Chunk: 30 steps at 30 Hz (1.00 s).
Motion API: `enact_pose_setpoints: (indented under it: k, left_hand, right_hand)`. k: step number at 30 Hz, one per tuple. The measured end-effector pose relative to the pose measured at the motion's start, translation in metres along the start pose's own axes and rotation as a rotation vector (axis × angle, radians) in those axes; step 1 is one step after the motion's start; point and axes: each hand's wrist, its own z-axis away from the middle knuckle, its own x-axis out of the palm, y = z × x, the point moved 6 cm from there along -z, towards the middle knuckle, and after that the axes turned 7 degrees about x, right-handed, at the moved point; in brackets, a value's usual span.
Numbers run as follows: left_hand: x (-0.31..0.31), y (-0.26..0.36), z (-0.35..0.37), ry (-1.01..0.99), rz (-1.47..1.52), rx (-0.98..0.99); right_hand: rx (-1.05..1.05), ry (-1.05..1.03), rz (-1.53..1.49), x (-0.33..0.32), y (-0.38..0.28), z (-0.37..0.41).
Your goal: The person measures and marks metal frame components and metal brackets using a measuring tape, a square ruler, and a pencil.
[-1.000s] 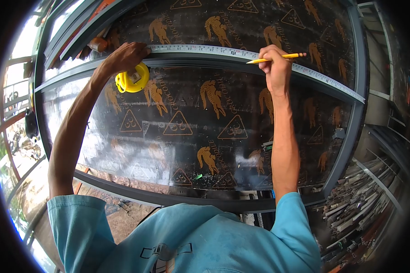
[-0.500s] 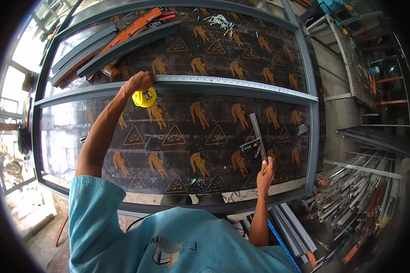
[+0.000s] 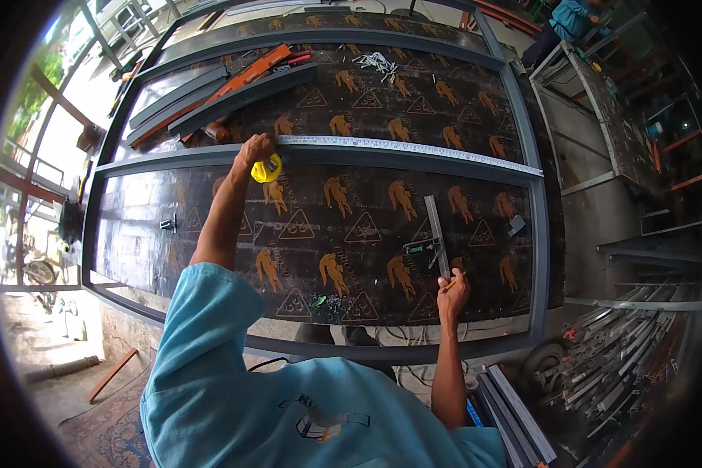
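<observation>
My left hand (image 3: 260, 146) is closed on a yellow tape measure (image 3: 266, 168) at the middle bar (image 3: 413, 157) of a grey metal frame. The white tape blade (image 3: 382, 144) runs out to the right along that bar, as far as the frame's right side. Lower right, my right hand (image 3: 453, 294) holds a thin yellow pencil (image 3: 449, 285) by the near end of a metal square (image 3: 435, 230). Whether its fingers also grip the square is unclear. A small green-handled tool (image 3: 418, 249) lies beside the square on the dark printed board (image 3: 351, 234).
Orange and grey metal bars (image 3: 242, 86) lie at the upper left of the board, with a pile of screws (image 3: 377, 65) to their right. A co-worker (image 3: 569, 23) is by a metal bench at the upper right. Many metal offcuts (image 3: 624, 351) fill the lower right.
The view has shifted, showing more floor at the left and more frame at the top. My left hand still holds the tape measure; my right hand stays near the square's lower end.
</observation>
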Motion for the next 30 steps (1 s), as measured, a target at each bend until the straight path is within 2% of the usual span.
enact_pose_setpoints:
  k: [1, 3, 6, 8, 10, 12, 13, 14, 16, 17, 18, 19, 20, 22, 24, 25, 26, 27, 28, 30]
  left_hand:
    - [0.002, -0.004, 0.001, 0.016, 0.073, -0.084]
    - [0.011, -0.008, 0.004, 0.066, 0.222, -0.246]
    - [-0.017, 0.020, 0.026, 0.130, 0.360, -0.464]
    - [0.011, 0.019, 0.022, 0.121, 0.217, -0.274]
    - [-0.041, 0.092, 0.052, 0.029, 0.496, -0.389]
    - [-0.049, 0.160, 0.069, 0.028, 0.465, -0.151]
    - [-0.051, 0.200, 0.074, -0.074, 0.469, -0.042]
    - [-0.042, 0.233, 0.079, -0.010, 0.479, 0.071]
    - [-0.035, 0.287, 0.081, -0.034, 0.567, 0.089]
    - [-0.033, 0.311, 0.081, 0.044, 0.635, 0.135]
    - [-0.031, 0.334, 0.081, 0.119, 0.708, 0.181]
    - [-0.027, 0.354, 0.078, 0.049, 0.728, 0.161]
    - [-0.027, 0.371, 0.076, -0.018, 0.749, 0.147]
    - [-0.026, 0.394, 0.080, -0.073, 0.867, 0.161]
    - [-0.022, 0.394, 0.090, -0.053, 0.918, 0.160]
    - [-0.017, 0.383, 0.097, -0.055, 0.872, 0.093]
    - [-0.013, 0.367, 0.105, -0.056, 0.821, 0.027]
    - [-0.015, 0.349, 0.121, 0.009, 0.916, -0.061]
    - [-0.014, 0.330, 0.136, 0.025, 0.889, -0.114]
    - [-0.017, 0.293, 0.171, 0.046, 0.849, -0.251]
  right_hand:
    - [0.023, -0.051, -0.073, 0.003, 0.004, -0.002]
    - [-0.024, -0.020, -0.047, 0.005, 0.010, 0.001]
    - [-0.051, 0.010, -0.042, 0.003, 0.023, 0.000]
    - [0.127, -0.097, -0.171, -0.004, 0.037, 0.006]
    - [0.151, -0.085, -0.155, -0.016, 0.051, 0.005]
    - [0.188, -0.138, -0.102, -0.030, 0.059, 0.002]
    - [0.274, -0.227, -0.419, -0.011, 0.095, -0.007]
    - [0.169, -0.143, -0.207, -0.039, 0.085, -0.008]
    - [0.098, 0.003, -0.111, -0.091, 0.088, -0.004]
    - [0.191, 0.040, -0.087, -0.131, 0.072, 0.006]
    - [0.301, 0.026, -0.156, -0.154, 0.076, 0.009]
    - [0.228, 0.185, -0.159, -0.176, 0.070, 0.015]
    - [0.209, 0.185, -0.339, -0.187, 0.071, 0.015]
    - [0.209, 0.257, -0.515, -0.196, 0.063, 0.009]
    - [0.250, 0.248, -0.643, -0.185, 0.040, 0.004]
    - [0.205, 0.225, -0.755, -0.163, 0.041, -0.004]
    - [0.264, 0.199, -0.796, -0.157, 0.004, 0.001]
    - [0.257, 0.127, -0.899, -0.131, -0.005, -0.005]
    - [0.268, 0.038, -0.998, -0.107, -0.020, -0.007]
    - [0.249, -0.072, -1.031, -0.051, -0.051, -0.009]
